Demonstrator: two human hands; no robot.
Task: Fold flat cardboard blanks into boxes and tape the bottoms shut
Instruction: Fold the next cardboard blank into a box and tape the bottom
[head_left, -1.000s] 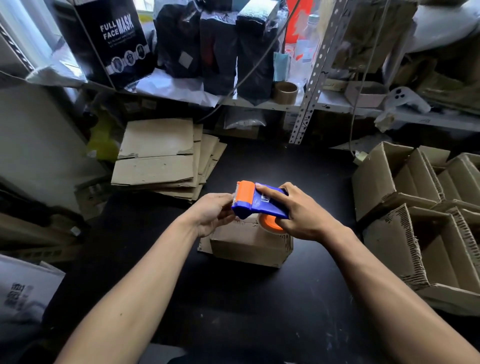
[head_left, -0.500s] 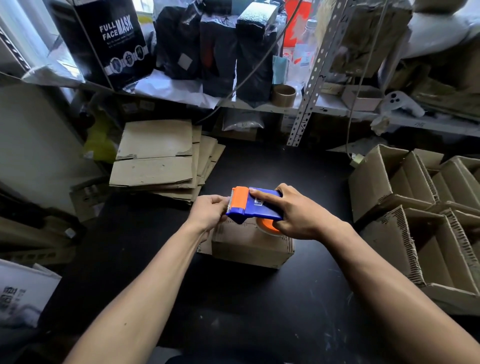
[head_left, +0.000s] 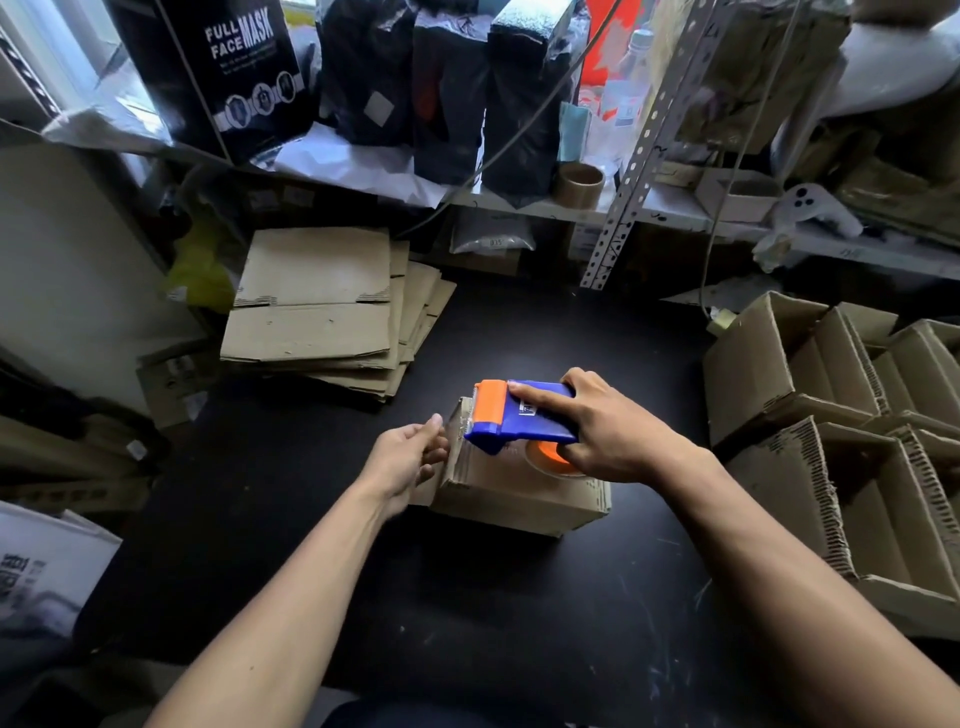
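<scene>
While the box sat mid-table, the right hand gripped the tape dispenser at its far-left edge, and the left hand pinched the tape end against the left side. Taping was underway; drawing the dispenser rightward along the seam seemed next.

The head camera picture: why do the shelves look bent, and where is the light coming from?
Head view: a wide-angle lens bows the shelf post and edges; daylight enters at the upper left, leaving a bright patch on the black table behind the tape dispenser; everything stays fairly sharp.
</scene>
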